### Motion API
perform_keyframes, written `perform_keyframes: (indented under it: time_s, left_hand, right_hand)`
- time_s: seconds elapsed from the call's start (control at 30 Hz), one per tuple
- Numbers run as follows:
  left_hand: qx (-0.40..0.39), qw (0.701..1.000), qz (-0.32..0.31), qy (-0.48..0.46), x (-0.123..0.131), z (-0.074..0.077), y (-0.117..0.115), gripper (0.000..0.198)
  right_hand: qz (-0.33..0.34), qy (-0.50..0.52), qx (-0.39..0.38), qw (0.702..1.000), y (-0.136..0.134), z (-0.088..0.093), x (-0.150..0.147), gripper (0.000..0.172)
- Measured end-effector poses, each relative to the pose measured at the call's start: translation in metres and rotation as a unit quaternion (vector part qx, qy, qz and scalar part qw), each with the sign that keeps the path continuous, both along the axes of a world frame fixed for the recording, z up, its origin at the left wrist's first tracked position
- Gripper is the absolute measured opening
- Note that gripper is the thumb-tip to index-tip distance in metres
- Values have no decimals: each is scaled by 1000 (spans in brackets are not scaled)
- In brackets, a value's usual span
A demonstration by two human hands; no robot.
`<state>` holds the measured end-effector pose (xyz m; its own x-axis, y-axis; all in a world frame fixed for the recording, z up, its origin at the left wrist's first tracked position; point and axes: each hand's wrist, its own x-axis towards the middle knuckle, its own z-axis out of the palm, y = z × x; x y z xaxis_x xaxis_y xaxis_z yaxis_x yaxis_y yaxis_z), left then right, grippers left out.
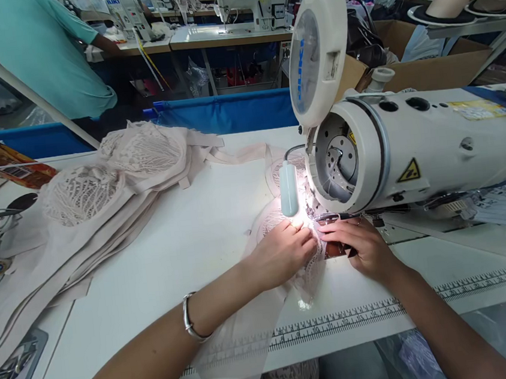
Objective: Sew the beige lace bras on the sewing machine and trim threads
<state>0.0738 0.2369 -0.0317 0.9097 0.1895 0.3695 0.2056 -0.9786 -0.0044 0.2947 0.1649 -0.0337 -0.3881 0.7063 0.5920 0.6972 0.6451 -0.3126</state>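
Note:
A pale pink lace bra (270,219) lies under the lit sewing head of a cylindrical white sewing machine (438,140). My left hand (284,253) is closed on its lace, fingers curled beside the needle area. Sheer fabric trails below that wrist toward the table's front edge. From the other side, my right hand (367,247) reaches in under the machine, its fingers stretched out and touching the lace edge. Something small and dark shows beneath its palm; I cannot make out what it is. The needle itself is lost in glare.
Stacked lace bras (140,153) lie at left, strung by a strap to the work. A small lamp (288,189) hangs beside the machine's raised round cover (322,49). A printed ruler (339,324) runs along the front edge. A person in a teal shirt (35,55) works beyond.

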Motion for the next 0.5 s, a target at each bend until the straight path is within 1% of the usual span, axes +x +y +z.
perform_keyframes:
  time_s: [0.07,0.17,0.23,0.37,0.5]
  left_hand:
    - [6,1000,6,4,-1,2,0,26]
    - [-2,1000,-7,13,-1,4,-1,29]
    - [-13,1000,-8,20,-1,6,-1,30]
    - [-29,999,10,22,-2,8,0,26]
    - [-36,999,26,24,-3,7,2,26]
  right_hand:
    - [7,-4,10,1000,0,1,0,42]
    - [16,2,18,1000,0,2,0,33]
    - [18,4,20,1000,1,1,0,32]
    - [15,-4,20,1000,1,-3,1,43]
    - [-3,-32,-15,999,-1,-5,3,55]
